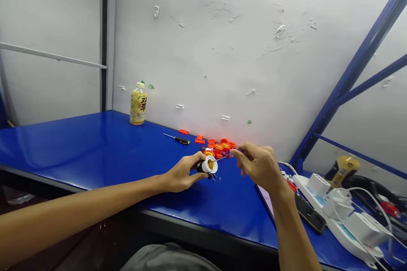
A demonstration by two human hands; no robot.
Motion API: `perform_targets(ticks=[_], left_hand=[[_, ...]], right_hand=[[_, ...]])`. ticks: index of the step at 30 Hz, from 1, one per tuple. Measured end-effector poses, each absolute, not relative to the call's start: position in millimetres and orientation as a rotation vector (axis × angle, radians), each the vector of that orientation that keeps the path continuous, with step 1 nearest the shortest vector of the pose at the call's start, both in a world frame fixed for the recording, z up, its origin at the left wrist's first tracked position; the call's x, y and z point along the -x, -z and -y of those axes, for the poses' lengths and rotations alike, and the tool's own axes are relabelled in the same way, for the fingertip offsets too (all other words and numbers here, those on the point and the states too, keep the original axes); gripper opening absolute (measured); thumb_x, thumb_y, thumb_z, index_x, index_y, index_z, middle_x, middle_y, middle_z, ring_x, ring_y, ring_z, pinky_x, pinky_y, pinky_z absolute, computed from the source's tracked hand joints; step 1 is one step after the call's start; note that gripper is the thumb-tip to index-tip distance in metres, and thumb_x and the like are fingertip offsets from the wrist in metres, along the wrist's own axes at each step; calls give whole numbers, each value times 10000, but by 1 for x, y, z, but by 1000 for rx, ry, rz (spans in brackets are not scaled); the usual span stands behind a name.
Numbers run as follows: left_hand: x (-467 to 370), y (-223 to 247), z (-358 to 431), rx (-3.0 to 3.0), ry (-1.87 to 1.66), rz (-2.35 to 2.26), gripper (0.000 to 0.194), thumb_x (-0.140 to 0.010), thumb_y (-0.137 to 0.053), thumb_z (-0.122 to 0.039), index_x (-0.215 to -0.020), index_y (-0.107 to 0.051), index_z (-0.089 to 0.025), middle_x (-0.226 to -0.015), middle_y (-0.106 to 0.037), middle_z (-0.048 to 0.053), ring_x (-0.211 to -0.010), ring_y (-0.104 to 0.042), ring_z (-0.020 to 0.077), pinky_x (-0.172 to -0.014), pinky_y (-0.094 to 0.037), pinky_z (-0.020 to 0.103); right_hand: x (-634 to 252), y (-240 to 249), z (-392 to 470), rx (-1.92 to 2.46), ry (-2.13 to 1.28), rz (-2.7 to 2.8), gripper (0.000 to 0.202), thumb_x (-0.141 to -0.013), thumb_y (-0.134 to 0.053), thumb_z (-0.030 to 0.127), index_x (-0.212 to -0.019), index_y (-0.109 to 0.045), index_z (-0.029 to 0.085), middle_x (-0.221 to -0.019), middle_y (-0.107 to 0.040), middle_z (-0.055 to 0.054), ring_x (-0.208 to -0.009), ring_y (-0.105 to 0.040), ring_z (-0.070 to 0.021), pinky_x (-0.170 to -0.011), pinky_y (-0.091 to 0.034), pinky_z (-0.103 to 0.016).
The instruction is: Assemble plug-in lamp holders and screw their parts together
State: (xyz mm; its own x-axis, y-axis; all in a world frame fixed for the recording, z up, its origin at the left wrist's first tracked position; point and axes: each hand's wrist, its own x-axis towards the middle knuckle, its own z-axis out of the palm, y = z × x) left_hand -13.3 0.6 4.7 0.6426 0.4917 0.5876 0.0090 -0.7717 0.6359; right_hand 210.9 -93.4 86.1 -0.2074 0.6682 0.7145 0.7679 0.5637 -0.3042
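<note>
My left hand [184, 173] is closed around a lamp socket [207, 170] with a white rim, a brass-coloured threaded inside and dark plug pins below. The socket's mouth is tilted toward me and to the right. Pinched in my right hand [256, 163] is a screwdriver [221, 158]; its thin shaft reaches left to the mouth of the socket, and my fingers hide most of the handle. Whether the tip touches anything inside I cannot tell. Just behind the socket lie several orange-red socket parts [225, 145], some with brass-coloured threads. A tiny screw-like piece [219, 179] lies below the socket.
A second screwdriver [182, 140] with a black and yellow handle lies on the blue table [95, 152]. A yellow drink bottle [138, 103] stands by the wall. At right are a phone [267, 201], a white power strip [337, 228] with chargers and cables, and another bottle [343, 169].
</note>
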Motion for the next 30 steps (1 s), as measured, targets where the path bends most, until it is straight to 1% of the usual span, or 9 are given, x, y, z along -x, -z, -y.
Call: perform_targets(ticks=[4,6,10,13,17,20,23,26,30], left_hand=[[16,-1,-5,-2324,-1075,-408,235,-868,-637,-273,-1057,-551,-161,-912,-639,27,-773,-587,147,-720,-493,261],[17,2,-8,-2376,-1030,-385,242,-871,-639,-265,-1078,-560,-166,-948,-654,37,-820,-607,158,-760,-498,267],[17,5,-10,-2446,-964,-373,274,-875,-649,-270,-1123,-576,-181,-1027,-676,47,-907,-629,177,-833,-490,275],[15,2,-9,-2431,-982,-421,259,-892,-624,-293,-1123,-585,-180,-1016,-683,43,-892,-632,174,-829,-480,270],[12,-6,-7,-2484,-1006,-629,261,-922,-553,-384,-1063,-619,-175,-952,-686,39,-814,-611,169,-749,-442,258],[12,-6,-9,-2701,-865,-928,326,-928,-473,-412,-799,-644,-167,-778,-666,44,-705,-577,179,-651,-358,270],[13,-4,-11,-2818,-685,-1107,412,-904,-448,-375,-569,-579,-174,-596,-621,50,-577,-523,182,-576,-232,294],[13,-3,-11,-2832,-648,-1138,422,-884,-455,-367,-527,-577,-177,-567,-630,66,-546,-508,187,-563,-152,311],[12,-5,-9,-2844,-628,-1158,445,-902,-428,-386,-553,-613,-181,-604,-661,75,-570,-532,192,-564,-144,312]], right_hand=[[-207,-84,92,1254,592,2007,396,-999,-483,382,-667,-561,179,-483,-459,36,-431,-336,-92,-512,-254,-262],[-203,-84,90,1283,621,2015,448,-1001,-459,384,-600,-482,187,-466,-389,46,-440,-259,-91,-515,-213,-272],[-197,-82,87,1331,488,1969,510,-984,-445,411,-537,-330,193,-466,-273,58,-475,-164,-94,-515,-187,-283],[-198,-81,84,1386,390,1927,530,-964,-448,444,-531,-280,189,-476,-229,58,-493,-152,-95,-515,-179,-284],[-210,-82,81,1446,364,1798,533,-919,-478,482,-525,-278,184,-500,-229,51,-510,-181,-92,-516,-184,-272],[-222,-83,77,1459,381,1724,494,-896,-477,442,-530,-263,188,-515,-218,47,-519,-194,-92,-519,-193,-270],[-227,-80,72,1560,392,1789,476,-872,-507,391,-518,-265,184,-495,-231,48,-516,-190,-92,-508,-178,-270],[-226,-77,66,1672,392,1858,466,-875,-514,368,-500,-312,179,-464,-266,45,-497,-198,-94,-497,-175,-271],[-224,-73,59,1707,409,1917,459,-896,-515,359,-490,-402,179,-451,-320,38,-469,-227,-97,-495,-187,-277]])
